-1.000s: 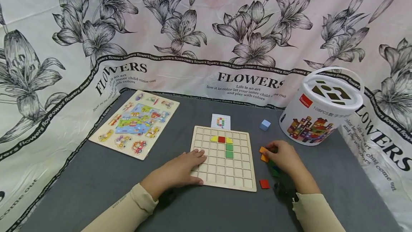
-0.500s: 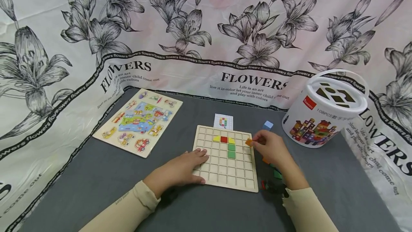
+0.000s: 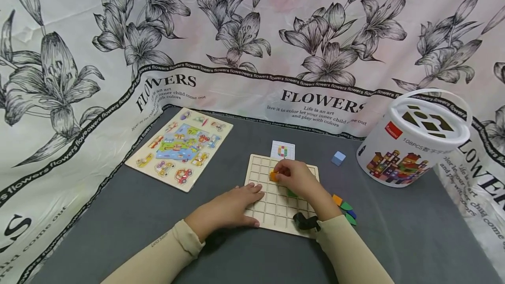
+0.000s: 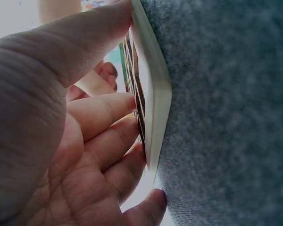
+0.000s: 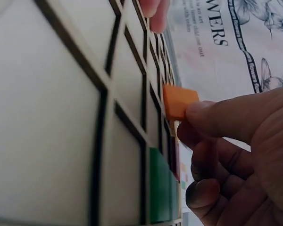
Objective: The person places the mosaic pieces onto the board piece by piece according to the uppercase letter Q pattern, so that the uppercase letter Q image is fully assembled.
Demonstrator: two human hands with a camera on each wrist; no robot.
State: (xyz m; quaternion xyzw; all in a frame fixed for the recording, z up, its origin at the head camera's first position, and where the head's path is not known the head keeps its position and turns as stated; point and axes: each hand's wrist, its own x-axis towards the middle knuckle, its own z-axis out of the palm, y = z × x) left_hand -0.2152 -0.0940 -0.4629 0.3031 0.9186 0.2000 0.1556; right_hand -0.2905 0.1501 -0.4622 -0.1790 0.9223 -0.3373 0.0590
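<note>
My right hand (image 3: 297, 181) pinches an orange square tile (image 3: 274, 176) between thumb and finger over the upper part of a wooden grid board (image 3: 270, 216). In the right wrist view the orange tile (image 5: 180, 101) stands tilted, one edge right at the grid. A green tile (image 5: 160, 188) sits in the grid near that hand; the hand hides the other set pieces in the head view. On the board's left side rests my left hand (image 3: 226, 208), fingers stretched over the surface. In the left wrist view its thumb and fingertips touch the board's edge (image 4: 158, 89).
Behind the board lies a small pattern card (image 3: 282, 149). Right of the board are an orange tile (image 3: 337, 200) and several green and blue pieces. A light blue cube (image 3: 338, 158) and a lidded white bucket (image 3: 410, 152) stand farther right. A vehicle puzzle board (image 3: 185, 184) lies left.
My right hand has picked up the orange tile from the loose pieces and carried it left over the board. The left hand stays on the board. The head view has turned slightly left.
</note>
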